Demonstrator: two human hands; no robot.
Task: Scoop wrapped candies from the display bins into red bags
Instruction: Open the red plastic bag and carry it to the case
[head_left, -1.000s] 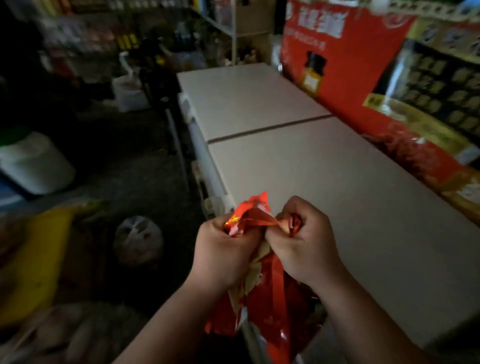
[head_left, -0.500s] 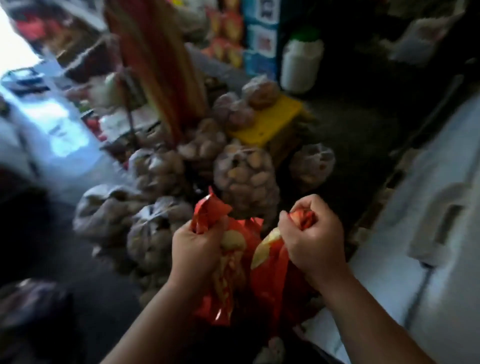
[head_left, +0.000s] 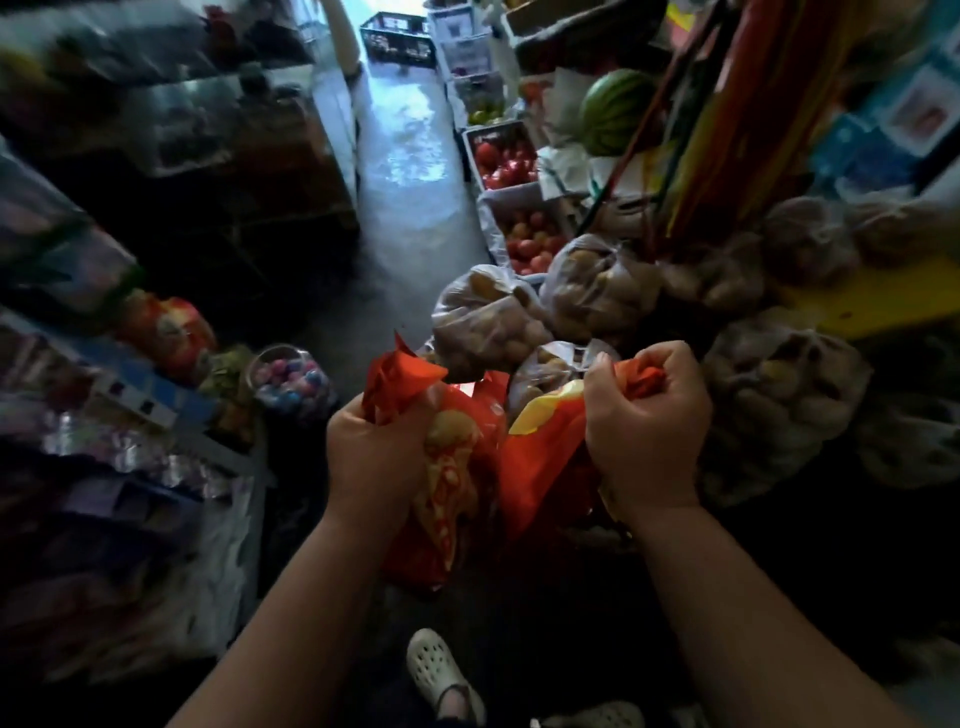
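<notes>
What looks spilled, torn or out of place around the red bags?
Nothing stands out. The left hand and right hand each grip bunched tops of the red bags; no tear or spilled candy shows on the dim floor.

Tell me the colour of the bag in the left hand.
The bag is red with yellow print; head view.

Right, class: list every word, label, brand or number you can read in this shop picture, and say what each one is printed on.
Nothing here can be read as actual words or numbers.
Left red bag: yellow print, too crumpled to read.
Right red bag: yellow patch, no letters legible.
Blue boxes: white labels, blurred.
Stacked boxes down the aisle: labels too small.
Shelf-edge strip: tags blurred.
</notes>
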